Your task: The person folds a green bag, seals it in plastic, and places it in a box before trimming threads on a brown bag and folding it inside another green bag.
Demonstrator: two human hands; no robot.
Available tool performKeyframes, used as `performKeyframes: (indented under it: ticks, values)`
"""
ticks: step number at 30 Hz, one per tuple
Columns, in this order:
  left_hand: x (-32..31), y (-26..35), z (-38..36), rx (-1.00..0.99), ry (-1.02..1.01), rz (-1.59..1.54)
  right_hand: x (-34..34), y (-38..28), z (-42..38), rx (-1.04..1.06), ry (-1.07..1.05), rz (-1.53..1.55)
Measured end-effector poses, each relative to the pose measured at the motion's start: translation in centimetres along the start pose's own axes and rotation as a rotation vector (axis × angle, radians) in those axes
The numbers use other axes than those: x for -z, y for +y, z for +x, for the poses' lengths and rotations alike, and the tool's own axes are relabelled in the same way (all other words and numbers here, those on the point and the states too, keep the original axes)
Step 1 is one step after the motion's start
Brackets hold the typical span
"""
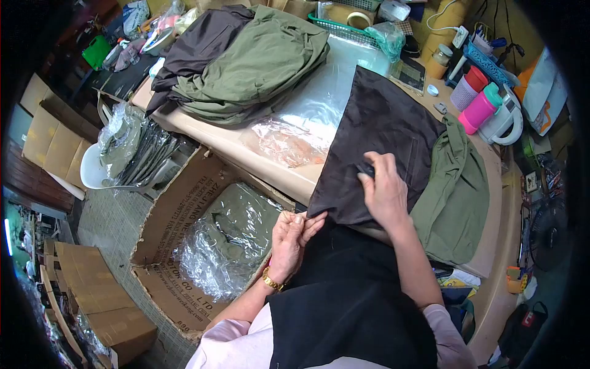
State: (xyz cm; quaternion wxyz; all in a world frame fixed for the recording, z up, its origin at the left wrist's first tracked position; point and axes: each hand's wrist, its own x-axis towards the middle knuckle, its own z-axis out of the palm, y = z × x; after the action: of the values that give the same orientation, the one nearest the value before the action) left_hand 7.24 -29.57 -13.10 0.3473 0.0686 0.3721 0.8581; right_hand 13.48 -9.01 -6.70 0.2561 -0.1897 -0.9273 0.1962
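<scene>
A dark brown garment (375, 129) lies on the table in front of me, its lower left corner pinched between the fingers of my left hand (294, 237). Over the middle of this dark cloth is my right hand (386, 187), its fingers curled around a small dark object that I cannot make out. Green cloth (452, 190) lies to the right, against the dark garment. Clear plastic sheets (301, 126) are spread on the table to the left of the garment. Behind them sits a pile of green and dark garments (252, 64).
An open cardboard box (178, 234) with plastic-wrapped green items stands left of my left hand. Beyond it is a white tub (92, 169) of wrapped garments. A pink bottle (479, 109), a white jug (504, 126) and a green basket (344, 29) line the table's back.
</scene>
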Motion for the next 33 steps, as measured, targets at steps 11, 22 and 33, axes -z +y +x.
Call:
performKeyframes:
  ticks: [11,22,33]
  values:
    - [-1.1,0.5,0.2,-0.053,-0.004,0.077,2.4,-6.2,-2.3,0.425,-0.023,0.077]
    - [-1.5,0.1,0.3,-0.140,-0.078,0.126,1.9,-6.8,-2.7,0.532,0.012,-0.045]
    - [3.6,-0.6,0.0,0.109,0.025,0.191,-1.5,3.3,-1.7,-0.089,0.024,-0.061]
